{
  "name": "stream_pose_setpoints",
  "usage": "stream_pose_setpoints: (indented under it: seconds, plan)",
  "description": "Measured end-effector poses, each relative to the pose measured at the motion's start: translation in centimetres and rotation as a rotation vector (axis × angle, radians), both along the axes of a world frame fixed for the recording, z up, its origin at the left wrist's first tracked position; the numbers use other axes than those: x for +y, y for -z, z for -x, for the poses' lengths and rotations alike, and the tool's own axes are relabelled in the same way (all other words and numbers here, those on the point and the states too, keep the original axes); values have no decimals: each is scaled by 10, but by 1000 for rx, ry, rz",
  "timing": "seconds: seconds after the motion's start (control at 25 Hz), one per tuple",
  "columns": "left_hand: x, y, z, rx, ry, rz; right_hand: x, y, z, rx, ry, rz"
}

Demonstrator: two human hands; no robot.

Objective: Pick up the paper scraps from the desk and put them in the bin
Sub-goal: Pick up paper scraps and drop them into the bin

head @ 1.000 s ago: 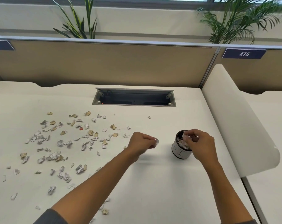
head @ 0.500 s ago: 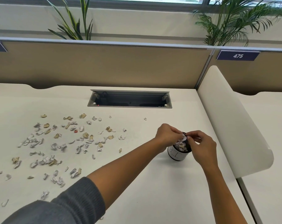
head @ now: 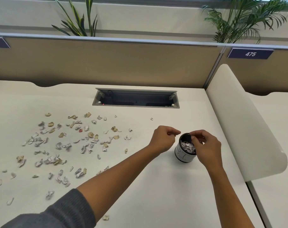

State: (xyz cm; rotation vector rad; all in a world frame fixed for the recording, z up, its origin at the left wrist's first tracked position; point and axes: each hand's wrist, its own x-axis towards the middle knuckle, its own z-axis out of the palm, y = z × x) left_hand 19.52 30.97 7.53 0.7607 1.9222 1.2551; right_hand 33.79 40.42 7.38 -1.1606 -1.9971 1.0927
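Observation:
Several crumpled white and tan paper scraps [head: 67, 146] lie scattered over the left half of the pale desk [head: 140, 195]. The bin [head: 183, 156] is a small white and black cylinder standing right of centre, filled with white scraps [head: 187, 145]. My left hand [head: 163, 139] hovers just left of the bin's rim, fingers loosely curled and apart, with nothing visible in it. My right hand [head: 206, 145] sits on the bin's right side, thumb and fingertips closed at its rim and covering part of the opening.
An open cable tray [head: 135, 99] is sunk into the desk behind the scraps. A tan partition [head: 107, 63] runs along the back. A curved white divider [head: 238, 120] bounds the desk's right side, close to the bin. One scrap [head: 105, 217] lies near the front edge.
My left hand carried a scrap rightward to the bin's rim, and now it has drawn back slightly to the left without it. My right hand stayed at the bin.

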Motion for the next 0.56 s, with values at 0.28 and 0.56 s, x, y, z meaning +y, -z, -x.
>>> stream_pose_setpoints:
  seconds: [0.28, 0.56]
  plan:
    - [-63, 59, 64, 614, 146, 297, -20, -1, 24, 44, -99, 13]
    - [-77, 82, 105, 813, 318, 535, -44, 12, 80, -32, -307, -11]
